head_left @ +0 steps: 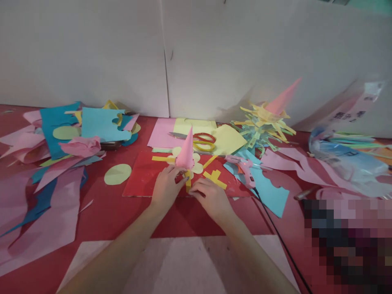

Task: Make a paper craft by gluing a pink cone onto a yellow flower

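A pink paper cone (186, 150) stands upright on a pale yellow flower-shaped paper (198, 167), over a red board (141, 175). My left hand (168, 183) has its fingers closed at the cone's base and the top of a yellow paper strip (188, 185). At the strip's lower end, my right hand (210, 196) pinches it between thumb and fingertips. More yellow strips (216, 179) lie on the board to the right of my right hand, and another yellow strip (161, 159) lies at the left.
Scissors (204, 141) lie behind the cone. A pink glue gun (245, 169) with a cord rests at the right. Behind it stands a fringed paper piece with a pink cone (283, 98). Paper scraps (102, 124) pile at the left; a plastic bag (349, 151) is far right.
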A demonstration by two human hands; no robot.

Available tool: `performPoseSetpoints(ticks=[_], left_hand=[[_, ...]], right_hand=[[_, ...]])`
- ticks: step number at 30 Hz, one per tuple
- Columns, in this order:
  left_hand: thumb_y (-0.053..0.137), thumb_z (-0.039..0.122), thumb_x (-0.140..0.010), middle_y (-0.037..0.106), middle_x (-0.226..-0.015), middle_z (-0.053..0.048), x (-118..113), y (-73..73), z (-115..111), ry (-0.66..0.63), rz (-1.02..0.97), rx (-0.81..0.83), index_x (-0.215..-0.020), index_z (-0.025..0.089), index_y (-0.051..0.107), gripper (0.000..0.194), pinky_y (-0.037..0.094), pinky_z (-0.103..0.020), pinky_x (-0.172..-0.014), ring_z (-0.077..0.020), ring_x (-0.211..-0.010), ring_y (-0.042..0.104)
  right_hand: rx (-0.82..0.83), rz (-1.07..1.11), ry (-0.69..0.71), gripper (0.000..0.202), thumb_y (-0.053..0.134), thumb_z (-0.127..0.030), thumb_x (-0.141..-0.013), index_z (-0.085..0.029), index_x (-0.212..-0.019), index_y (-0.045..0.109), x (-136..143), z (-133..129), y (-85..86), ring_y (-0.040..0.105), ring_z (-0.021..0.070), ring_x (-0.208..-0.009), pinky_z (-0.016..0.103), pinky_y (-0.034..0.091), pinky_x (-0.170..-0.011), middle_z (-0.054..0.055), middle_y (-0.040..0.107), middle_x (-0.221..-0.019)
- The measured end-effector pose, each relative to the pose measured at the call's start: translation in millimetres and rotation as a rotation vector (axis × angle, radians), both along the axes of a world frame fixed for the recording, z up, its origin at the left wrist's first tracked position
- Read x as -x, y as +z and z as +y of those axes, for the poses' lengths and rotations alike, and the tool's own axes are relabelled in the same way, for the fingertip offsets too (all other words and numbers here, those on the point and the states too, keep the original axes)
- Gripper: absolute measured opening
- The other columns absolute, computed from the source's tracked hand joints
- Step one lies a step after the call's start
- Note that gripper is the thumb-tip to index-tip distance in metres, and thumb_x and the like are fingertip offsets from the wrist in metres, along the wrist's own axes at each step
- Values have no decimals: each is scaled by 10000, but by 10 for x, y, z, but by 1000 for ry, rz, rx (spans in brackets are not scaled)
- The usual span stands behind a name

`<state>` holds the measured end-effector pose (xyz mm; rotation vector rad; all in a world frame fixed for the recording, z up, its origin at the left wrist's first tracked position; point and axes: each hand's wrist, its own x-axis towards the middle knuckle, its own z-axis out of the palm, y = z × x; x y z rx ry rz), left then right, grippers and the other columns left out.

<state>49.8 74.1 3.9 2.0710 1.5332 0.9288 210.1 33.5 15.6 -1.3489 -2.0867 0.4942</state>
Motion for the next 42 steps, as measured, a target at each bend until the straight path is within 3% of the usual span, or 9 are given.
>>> performPoseSetpoints(ticks=[27,42], left_hand=[[536,244,-804,583,-940,-24,-10,58,-4,-7,119,39,-956,222,607,169,433,-311,-772,-166,-841,534],[451,230,-844,569,-991,-51,-54,99,-97,-2,429,-105,-1066,229,561,248,411,-339,-741,-195,-858,528]], right_hand=[[16,-4,9,108,548,-166,-821,-203,-753,623,6,-1,26,530,121,-749,232,403,-662,-6,615,-780],[20,-16,-3,120,552,-139,-810,-208,-744,625,11,4,31,529,117,-745,228,402,-659,-9,611,-782]])
